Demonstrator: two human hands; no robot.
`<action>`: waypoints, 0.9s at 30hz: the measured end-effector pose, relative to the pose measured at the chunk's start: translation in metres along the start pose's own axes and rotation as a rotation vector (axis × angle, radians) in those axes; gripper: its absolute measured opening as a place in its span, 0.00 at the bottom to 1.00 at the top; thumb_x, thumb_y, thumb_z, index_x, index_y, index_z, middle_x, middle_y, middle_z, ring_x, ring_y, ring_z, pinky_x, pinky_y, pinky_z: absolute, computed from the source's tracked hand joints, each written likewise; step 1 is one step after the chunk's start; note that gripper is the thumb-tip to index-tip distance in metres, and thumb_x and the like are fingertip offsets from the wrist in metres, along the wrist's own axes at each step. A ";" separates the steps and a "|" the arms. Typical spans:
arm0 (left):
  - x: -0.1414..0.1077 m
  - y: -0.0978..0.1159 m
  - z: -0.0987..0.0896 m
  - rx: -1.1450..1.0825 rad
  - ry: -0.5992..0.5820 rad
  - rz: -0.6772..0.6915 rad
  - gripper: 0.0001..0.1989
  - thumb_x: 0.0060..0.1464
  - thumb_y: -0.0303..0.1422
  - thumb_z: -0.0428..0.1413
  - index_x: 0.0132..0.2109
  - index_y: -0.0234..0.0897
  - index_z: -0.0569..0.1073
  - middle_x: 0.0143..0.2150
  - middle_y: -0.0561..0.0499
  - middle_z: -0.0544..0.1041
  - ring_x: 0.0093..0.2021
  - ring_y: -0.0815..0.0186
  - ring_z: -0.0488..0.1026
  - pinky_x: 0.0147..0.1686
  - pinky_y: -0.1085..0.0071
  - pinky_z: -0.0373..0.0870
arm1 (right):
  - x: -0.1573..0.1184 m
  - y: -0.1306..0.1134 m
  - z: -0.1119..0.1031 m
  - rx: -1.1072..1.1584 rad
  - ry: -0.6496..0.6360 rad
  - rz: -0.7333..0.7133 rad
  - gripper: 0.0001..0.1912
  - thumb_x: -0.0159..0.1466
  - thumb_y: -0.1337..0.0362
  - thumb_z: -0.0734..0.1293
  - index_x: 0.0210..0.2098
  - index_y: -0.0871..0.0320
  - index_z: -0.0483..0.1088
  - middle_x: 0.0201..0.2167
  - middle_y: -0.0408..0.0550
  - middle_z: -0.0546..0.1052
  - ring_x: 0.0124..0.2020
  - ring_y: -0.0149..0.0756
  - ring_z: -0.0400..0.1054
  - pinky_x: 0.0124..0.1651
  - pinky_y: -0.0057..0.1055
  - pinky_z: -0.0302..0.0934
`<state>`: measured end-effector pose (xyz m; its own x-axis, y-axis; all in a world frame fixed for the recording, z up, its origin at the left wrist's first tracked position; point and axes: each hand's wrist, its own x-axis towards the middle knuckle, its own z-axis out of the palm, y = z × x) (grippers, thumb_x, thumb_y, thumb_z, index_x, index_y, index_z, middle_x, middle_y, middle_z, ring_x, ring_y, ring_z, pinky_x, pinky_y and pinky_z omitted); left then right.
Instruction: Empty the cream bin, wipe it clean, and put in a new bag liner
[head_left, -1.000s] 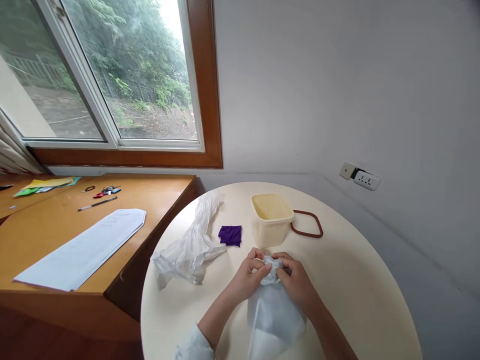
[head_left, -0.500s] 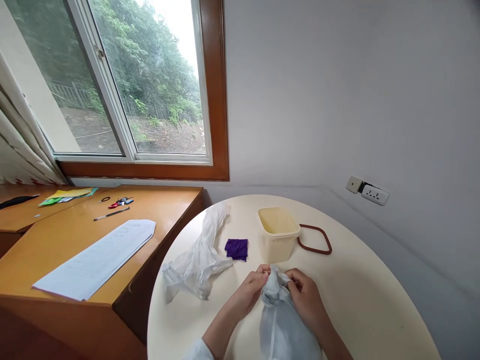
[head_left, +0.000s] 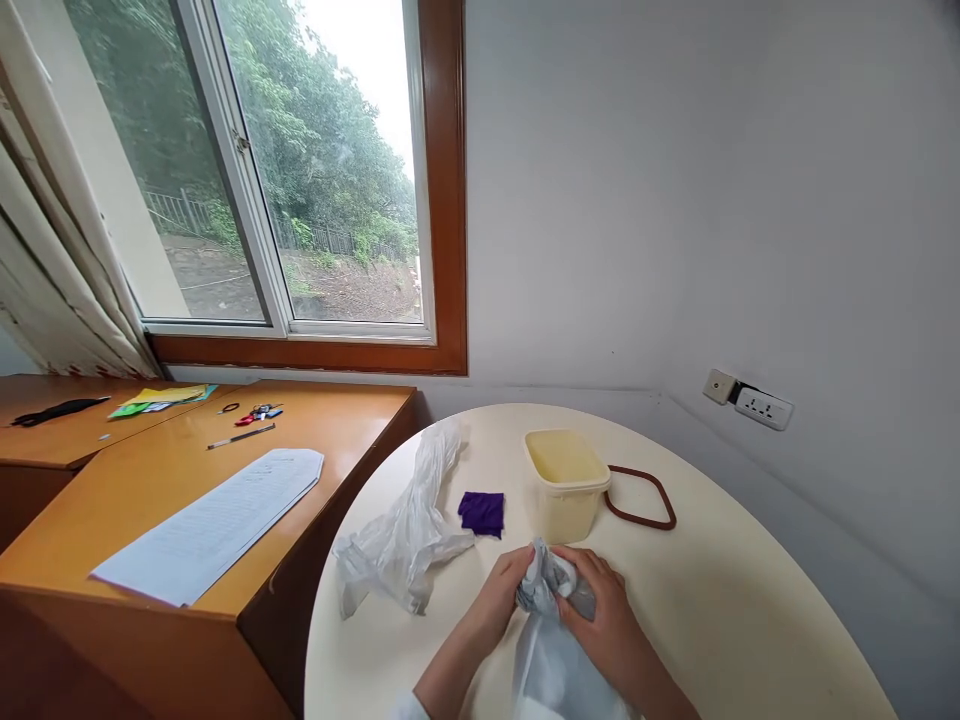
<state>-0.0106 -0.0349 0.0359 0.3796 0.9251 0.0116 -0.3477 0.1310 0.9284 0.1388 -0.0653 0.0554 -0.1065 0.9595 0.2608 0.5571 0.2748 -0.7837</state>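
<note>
A translucent pale plastic bag (head_left: pixel 551 665) hangs at the table's near side, its gathered top bunched between my two hands. From the left, my left hand (head_left: pixel 501 603) grips the bunched neck with the thumb on top. My right hand (head_left: pixel 598 612) closes on the other side of the same neck, fingers curled over it. What the bag holds is hard to make out. Just beyond my hands stands a cream plastic tub (head_left: pixel 568 510) without a lid. A folded purple cloth (head_left: pixel 482 513) lies left of the tub.
A crumpled white plastic bag (head_left: pixel 409 535) spreads over the left of the round table (head_left: pixel 750 620). Behind the tub's right side lies a brown rounded-square ring (head_left: pixel 664 523). The wooden desk (head_left: pixel 352 415) at left carries papers (head_left: pixel 225 520), a pen (head_left: pixel 241 437) and scissors (head_left: pixel 251 415).
My hands have shifted their hold on the bag's neck, and its top now looks more opened out, with the right hand turned further over it. The head view has tilted slightly upward and left.
</note>
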 end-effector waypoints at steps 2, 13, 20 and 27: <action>0.000 0.001 -0.001 -0.035 0.013 -0.016 0.20 0.51 0.47 0.54 0.35 0.32 0.75 0.29 0.50 0.72 0.33 0.67 0.65 0.36 0.73 0.59 | 0.000 -0.002 0.000 -0.079 -0.015 -0.032 0.22 0.52 0.66 0.63 0.47 0.48 0.68 0.49 0.45 0.71 0.54 0.42 0.61 0.57 0.42 0.52; -0.003 0.005 -0.002 -0.194 0.083 -0.118 0.13 0.45 0.41 0.59 0.28 0.33 0.73 0.27 0.52 0.70 0.30 0.69 0.64 0.33 0.75 0.59 | 0.000 -0.005 -0.002 -0.109 -0.023 0.013 0.14 0.55 0.62 0.64 0.42 0.50 0.71 0.43 0.45 0.75 0.47 0.41 0.66 0.53 0.39 0.56; -0.003 0.007 -0.003 -0.236 0.122 -0.159 0.10 0.42 0.39 0.59 0.23 0.37 0.72 0.23 0.53 0.69 0.28 0.67 0.64 0.33 0.72 0.60 | 0.001 0.005 -0.001 -0.080 -0.055 0.095 0.20 0.55 0.60 0.63 0.48 0.49 0.69 0.48 0.45 0.73 0.51 0.43 0.62 0.55 0.38 0.52; -0.006 0.011 -0.001 -0.277 0.137 -0.216 0.09 0.42 0.37 0.58 0.25 0.35 0.71 0.24 0.55 0.68 0.30 0.68 0.63 0.35 0.73 0.57 | 0.003 0.003 -0.003 -0.168 -0.113 0.036 0.26 0.51 0.65 0.63 0.51 0.50 0.67 0.50 0.44 0.72 0.53 0.42 0.61 0.57 0.38 0.47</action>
<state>-0.0174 -0.0385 0.0452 0.3580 0.9021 -0.2408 -0.4977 0.4026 0.7683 0.1426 -0.0617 0.0559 -0.1703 0.9719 0.1623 0.6911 0.2352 -0.6834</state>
